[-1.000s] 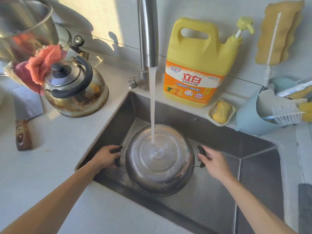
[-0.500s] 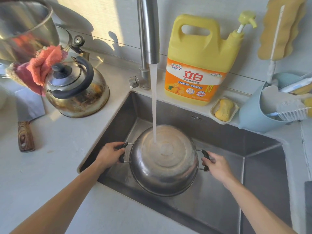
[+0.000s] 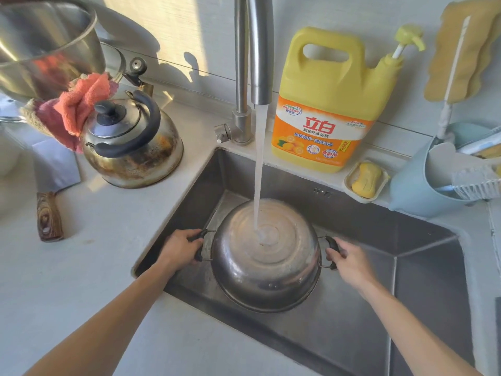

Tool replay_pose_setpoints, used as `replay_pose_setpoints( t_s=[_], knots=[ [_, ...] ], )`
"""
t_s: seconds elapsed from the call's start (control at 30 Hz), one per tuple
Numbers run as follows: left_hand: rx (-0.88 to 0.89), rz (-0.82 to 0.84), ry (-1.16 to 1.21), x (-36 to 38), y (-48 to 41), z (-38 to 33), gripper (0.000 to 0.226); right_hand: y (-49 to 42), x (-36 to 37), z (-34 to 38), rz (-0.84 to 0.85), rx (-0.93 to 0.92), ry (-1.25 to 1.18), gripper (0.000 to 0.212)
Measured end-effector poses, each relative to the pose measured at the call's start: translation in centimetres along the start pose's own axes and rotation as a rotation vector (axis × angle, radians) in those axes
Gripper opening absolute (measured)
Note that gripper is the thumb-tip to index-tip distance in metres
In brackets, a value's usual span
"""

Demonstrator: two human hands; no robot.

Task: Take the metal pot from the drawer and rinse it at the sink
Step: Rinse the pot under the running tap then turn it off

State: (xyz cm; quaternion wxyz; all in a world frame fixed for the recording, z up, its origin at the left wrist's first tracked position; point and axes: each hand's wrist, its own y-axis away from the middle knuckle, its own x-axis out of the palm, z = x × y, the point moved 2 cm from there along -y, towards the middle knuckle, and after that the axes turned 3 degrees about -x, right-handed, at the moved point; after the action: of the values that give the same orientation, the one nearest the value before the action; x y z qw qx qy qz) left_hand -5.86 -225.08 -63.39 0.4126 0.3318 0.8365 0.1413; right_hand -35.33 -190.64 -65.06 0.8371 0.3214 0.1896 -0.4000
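The left hand [image 3: 179, 246] is wrapped round one black handle of the upturned round steel pot [image 3: 267, 256], held in the steel sink [image 3: 423, 267] beneath the tap's stream [image 3: 259, 169]; the right hand [image 3: 348, 260] curls round the other. Tilt it slowly so water sweeps the whole base, grip firm against slipping.

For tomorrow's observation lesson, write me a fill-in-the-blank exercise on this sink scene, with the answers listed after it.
1. The pot is held ____ under the running water.
2. The left hand and right hand each grip a pot ____.
3. The soap beside the sink is ____ in colour.
4. The kettle stands on the ____.

Answers: upside down; handle; yellow; counter
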Motion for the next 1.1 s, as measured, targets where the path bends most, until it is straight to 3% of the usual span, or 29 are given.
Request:
replay_pose_setpoints(
  t_s=[0.13,0.23,0.53,0.7,0.87,0.97,1.1],
  knots=[
    [0.011,0.000,0.009,-0.1,0.1,-0.2,0.042,1.1,-0.1,0.5,-0.014,0.053,-0.053,0.047],
    [0.052,-0.009,0.035,-0.3,0.6,-0.8,0.037,1.7,-0.5,0.0,0.001,0.097,-0.059,0.033],
    [0.182,0.080,0.170,-0.6,1.6,-2.0,0.030,3.2,-2.5,-0.7,0.083,0.241,-0.191,0.021],
    [0.234,0.154,0.219,-0.5,2.1,-2.5,0.058,3.4,-4.0,-0.1,0.060,0.284,-0.202,0.039],
    [0.274,0.087,0.168,-0.7,1.7,-2.5,0.021,4.1,-5.0,1.5,0.070,0.267,-0.194,0.068],
    [0.256,0.046,0.175,-1.1,1.6,-2.4,0.021,4.8,-5.1,2.9,0.077,0.215,-0.179,0.079],
    [0.245,-0.009,0.090,-1.3,1.4,-2.1,0.022,5.3,-5.1,3.4,0.057,0.129,-0.100,0.075]
  ],
)
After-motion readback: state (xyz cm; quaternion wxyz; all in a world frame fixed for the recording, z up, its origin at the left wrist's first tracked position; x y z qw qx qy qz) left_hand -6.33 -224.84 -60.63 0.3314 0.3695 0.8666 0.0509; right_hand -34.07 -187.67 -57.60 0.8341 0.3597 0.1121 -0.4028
